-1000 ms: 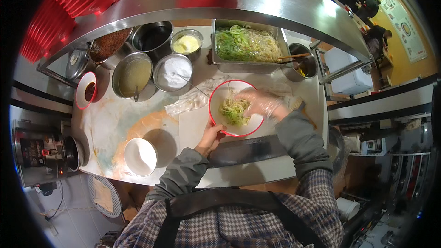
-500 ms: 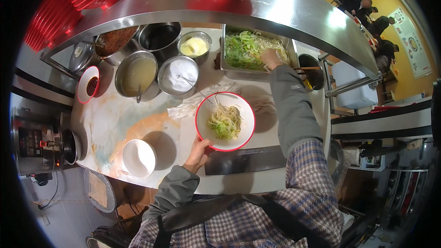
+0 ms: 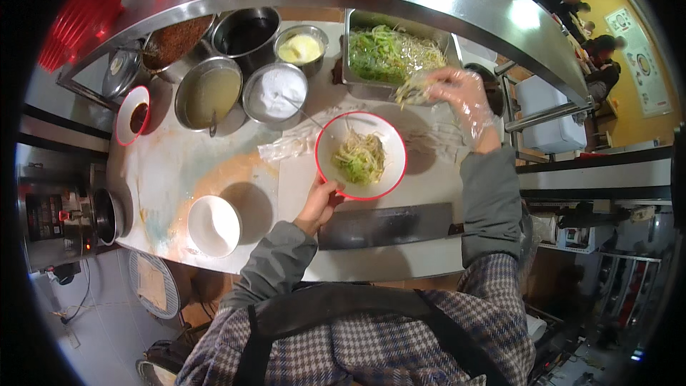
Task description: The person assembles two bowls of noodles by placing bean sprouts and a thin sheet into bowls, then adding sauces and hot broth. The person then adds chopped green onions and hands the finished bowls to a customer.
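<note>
Two hands are busy in front of my camera. I see the left hand clamped on the near left rim of the red-rimmed bowl, thumb on top, probably so it can't slip or tip. The bowl is between the steel tray and the near edge of the table; I can't tell if it touches the top. Some greens sit inside.

By the tray's near right corner, the right hand has its fingers closed on loose sprouts, with bits hanging out. Its clear glove is likely there to keep the food clean. That arm goes up from the near edge, hand bent in to the left. The left arm slants in lower, maybe to leave the right one room.
</note>
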### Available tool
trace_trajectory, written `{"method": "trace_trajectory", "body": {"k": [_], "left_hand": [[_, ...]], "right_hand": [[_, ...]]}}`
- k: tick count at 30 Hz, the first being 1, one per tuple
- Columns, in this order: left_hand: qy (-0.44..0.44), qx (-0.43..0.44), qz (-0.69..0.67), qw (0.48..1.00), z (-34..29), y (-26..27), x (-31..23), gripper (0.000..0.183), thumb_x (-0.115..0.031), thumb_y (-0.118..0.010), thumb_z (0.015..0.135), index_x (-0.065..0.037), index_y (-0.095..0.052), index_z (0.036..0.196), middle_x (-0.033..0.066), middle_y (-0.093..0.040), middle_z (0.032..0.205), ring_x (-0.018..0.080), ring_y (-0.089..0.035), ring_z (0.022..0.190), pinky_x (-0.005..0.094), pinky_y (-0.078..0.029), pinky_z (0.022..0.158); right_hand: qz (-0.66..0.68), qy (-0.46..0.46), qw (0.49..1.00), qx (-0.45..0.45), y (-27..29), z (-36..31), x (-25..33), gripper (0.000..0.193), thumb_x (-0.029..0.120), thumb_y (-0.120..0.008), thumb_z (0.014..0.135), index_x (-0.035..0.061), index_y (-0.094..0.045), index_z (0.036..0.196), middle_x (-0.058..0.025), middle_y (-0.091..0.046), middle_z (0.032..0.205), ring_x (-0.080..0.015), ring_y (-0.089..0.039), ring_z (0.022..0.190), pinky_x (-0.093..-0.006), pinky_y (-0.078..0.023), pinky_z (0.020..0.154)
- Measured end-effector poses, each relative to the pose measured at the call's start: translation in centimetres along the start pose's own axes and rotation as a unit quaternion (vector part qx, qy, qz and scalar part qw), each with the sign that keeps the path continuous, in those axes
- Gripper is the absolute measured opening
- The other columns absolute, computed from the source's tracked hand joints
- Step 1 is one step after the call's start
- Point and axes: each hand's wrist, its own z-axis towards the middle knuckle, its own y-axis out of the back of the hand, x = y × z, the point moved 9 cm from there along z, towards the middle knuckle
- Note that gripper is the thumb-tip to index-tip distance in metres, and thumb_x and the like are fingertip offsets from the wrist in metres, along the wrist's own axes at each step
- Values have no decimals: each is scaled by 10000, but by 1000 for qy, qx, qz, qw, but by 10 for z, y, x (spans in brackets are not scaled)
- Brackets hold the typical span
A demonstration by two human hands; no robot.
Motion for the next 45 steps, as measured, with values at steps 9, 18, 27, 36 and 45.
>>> {"method": "trace_trajectory", "body": {"k": [9, 18, 27, 36, 45], "left_hand": [[3, -14, -8, 1000, -20, 20, 9, 522, 37, -537, 806, -39, -438, 1312, 96, -573, 1127, 230, -612, 959, 395, -551, 829], [-26, -32, -4, 999, -105, 83, -11, 584, 57, -523, 784, -14, -410, 1353, 146, -552, 1247, 283, -595, 1103, 423, -534, 919], [-52, -65, -16, 996, -137, 109, -29, 638, 101, -515, 762, -69, -393, 1365, 115, -563, 1208, 267, -609, 1081, 426, -578, 855], [-66, -80, 45, 994, -130, 93, -43, 652, 57, -504, 800, -143, -348, 1401, 106, -537, 1228, 270, -599, 1074, 457, -576, 831], [-39, -2, -14, 999, -139, 103, -65, 679, 60, -511, 793, -117, -334, 1424, 105, -544, 1239, 246, -587, 1104, 439, -546, 899]], "right_hand": [[-213, -102, 965, 113, -27, -56, -107, 644, 160, -796, 716, 84, -574, 1316, -150, -428, 1478, -274, -395, 1370, -415, -410, 1075], [-570, -16, 821, 16, -1, -20, -234, 386, 228, -728, 781, 96, -649, 1135, -164, -649, 1138, -350, -576, 1129, -541, -390, 992], [-147, 26, 988, -48, 17, -64, -88, 422, -86, -666, 694, -15, -675, 1111, -107, -725, 948, -174, -679, 857, -298, -533, 729], [137, 48, 989, -15, -100, -92, 32, 517, -133, -564, 726, -55, -581, 1236, -107, -646, 1167, -176, -613, 1079, -297, -492, 929], [-11, 70, 993, 96, -269, -131, 31, 464, -104, -640, 686, 0, -641, 1138, -121, -654, 1131, -209, -627, 1076, -333, -494, 933]]}}
